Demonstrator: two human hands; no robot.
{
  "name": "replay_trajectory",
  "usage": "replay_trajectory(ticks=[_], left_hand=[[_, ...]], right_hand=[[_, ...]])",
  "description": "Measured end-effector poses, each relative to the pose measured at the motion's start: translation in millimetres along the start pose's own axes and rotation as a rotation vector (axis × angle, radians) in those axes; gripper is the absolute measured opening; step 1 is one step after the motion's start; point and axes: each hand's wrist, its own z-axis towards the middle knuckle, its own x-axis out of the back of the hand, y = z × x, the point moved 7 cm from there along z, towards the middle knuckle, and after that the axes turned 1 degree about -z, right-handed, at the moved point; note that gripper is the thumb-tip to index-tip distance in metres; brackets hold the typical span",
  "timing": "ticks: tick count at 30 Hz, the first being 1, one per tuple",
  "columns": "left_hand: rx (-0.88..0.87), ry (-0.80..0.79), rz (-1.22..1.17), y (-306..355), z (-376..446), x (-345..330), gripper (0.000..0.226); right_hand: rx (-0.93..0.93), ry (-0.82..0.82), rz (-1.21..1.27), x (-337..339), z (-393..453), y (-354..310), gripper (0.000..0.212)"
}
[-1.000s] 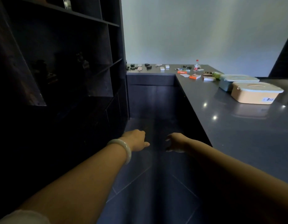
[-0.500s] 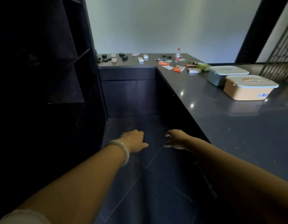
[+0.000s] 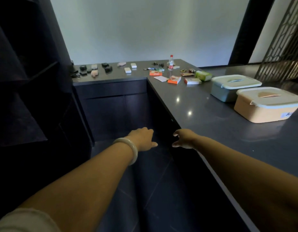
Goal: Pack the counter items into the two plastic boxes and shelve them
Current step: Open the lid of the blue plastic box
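Two lidded plastic boxes stand on the dark L-shaped counter (image 3: 211,118) at the right: a tan box (image 3: 265,111) nearer me and a grey box (image 3: 228,91) behind it. Small items lie along the far counter: orange cartons (image 3: 174,79), a green carton (image 3: 203,75), a small bottle (image 3: 170,64), white blocks (image 3: 127,70) and black pieces (image 3: 108,69). Both my arms reach forward over the floor. My left hand (image 3: 143,138), with a pale bangle at the wrist, holds nothing. My right hand (image 3: 184,138) hangs by the counter's front edge, fingers relaxed and empty.
A tall dark shelving unit (image 3: 27,81) fills the left side. Dark cabinet fronts (image 3: 114,111) run under the counter. A dark tiled floor (image 3: 153,190) lies between shelves and counter. A lattice screen (image 3: 283,44) stands at the far right.
The view has swung right and closer to the counter; the shelving has slid toward the left edge and the boxes look larger. Both hands stay outstretched and empty.
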Motion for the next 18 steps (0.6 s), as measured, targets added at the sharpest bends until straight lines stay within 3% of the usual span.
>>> replay_trajectory(ticks=[8, 18], left_hand=[[-0.196, -0.061, 0.043, 5.0, 163.9, 26.5, 0.063], [-0.495, -0.105, 0.109, 14.9, 363.6, 59.9, 0.062]], right_hand=[[-0.126, 0.023, -0.009, 42.5, 129.2, 53.2, 0.065], [-0.452, 0.104, 0.104, 99.5, 245.5, 130.9, 0.065]])
